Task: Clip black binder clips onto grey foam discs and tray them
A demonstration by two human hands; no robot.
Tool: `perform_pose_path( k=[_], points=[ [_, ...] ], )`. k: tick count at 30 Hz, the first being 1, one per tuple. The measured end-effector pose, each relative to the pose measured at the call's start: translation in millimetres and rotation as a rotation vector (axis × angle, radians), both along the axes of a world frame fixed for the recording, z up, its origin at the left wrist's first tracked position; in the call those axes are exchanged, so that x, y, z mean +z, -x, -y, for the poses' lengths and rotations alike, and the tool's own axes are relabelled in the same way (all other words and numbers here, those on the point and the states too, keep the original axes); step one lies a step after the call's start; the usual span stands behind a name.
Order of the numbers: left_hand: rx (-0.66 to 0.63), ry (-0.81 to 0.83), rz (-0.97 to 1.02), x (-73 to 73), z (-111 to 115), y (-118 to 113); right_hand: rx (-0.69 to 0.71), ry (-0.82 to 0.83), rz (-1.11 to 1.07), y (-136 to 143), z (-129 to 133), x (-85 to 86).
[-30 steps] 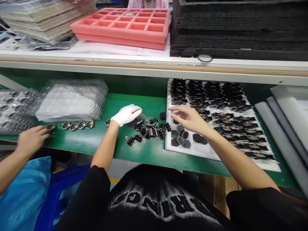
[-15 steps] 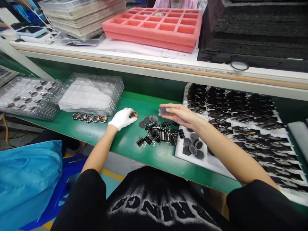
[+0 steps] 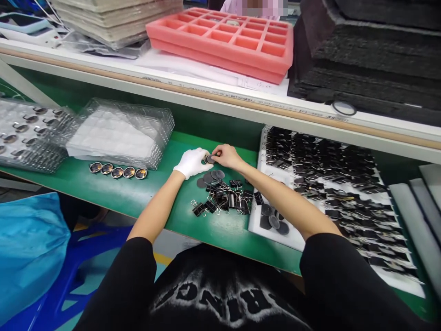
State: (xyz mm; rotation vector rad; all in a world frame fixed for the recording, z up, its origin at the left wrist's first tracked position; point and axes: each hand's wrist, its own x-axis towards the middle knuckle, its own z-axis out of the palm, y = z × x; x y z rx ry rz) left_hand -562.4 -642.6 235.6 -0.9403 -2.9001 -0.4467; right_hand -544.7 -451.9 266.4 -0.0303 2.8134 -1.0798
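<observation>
My left hand [image 3: 193, 163], in a white glove, grips a small round metal-rimmed piece [image 3: 206, 159] by its edge. Bare, my right hand [image 3: 226, 156] pinches a dark grey disc [image 3: 211, 159] against that piece. Just below my hands, several loose grey discs [image 3: 209, 177] lie overlapping on the green table [image 3: 220, 225]. A heap of black binder clips [image 3: 229, 198] is next to them. To the left, several round pieces with shiny rims [image 3: 117, 172] stand in a row.
Clear plastic trays [image 3: 119, 131] are at the left. On the right, a white board [image 3: 257, 220] bears rows of black clips and some discs. A shelf edge [image 3: 206, 99] runs across behind, with a red foam tray [image 3: 220, 46] above. A person in pink is partly visible beyond.
My right hand has moved left with the disc and now meets my left hand. My left hand has lifted slightly and shifted right with the round piece. The camera view has shifted somewhat.
</observation>
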Motion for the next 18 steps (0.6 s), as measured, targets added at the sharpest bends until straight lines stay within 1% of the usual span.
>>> perform_pose_path(
  k=[3,5,7,8,11,13,15,18],
  points=[
    [-0.019,-0.005,0.003,-1.7,0.1,2.2,-0.032,-0.045,0.074,6.3,6.6,-5.5],
    [-0.022,-0.009,-0.001,-3.0,0.2,2.5,-0.05,-0.086,0.097,7.3,7.8,-1.7],
    [-0.006,-0.012,-0.005,-4.0,0.0,1.5,-0.016,-0.18,0.081,2.0,2.9,11.4],
    [0.002,-0.014,-0.006,-4.2,-0.3,0.7,0.03,-0.251,0.071,-3.8,-2.2,20.8],
    [0.026,-0.026,0.006,-4.0,-2.4,-0.9,0.239,-0.507,0.129,-31.7,-23.7,51.0],
    [0.041,-0.033,0.024,-3.2,-4.3,-0.6,0.345,-0.638,0.24,-53.3,-37.1,63.5],
    [0.059,-0.032,0.04,-2.5,-5.6,0.5,0.38,-0.693,0.314,-71.0,-45.2,66.0],
    [0.067,-0.028,0.043,-1.1,-5.6,1.8,0.349,-0.672,0.321,-82.9,-48.8,57.5]
  ],
)
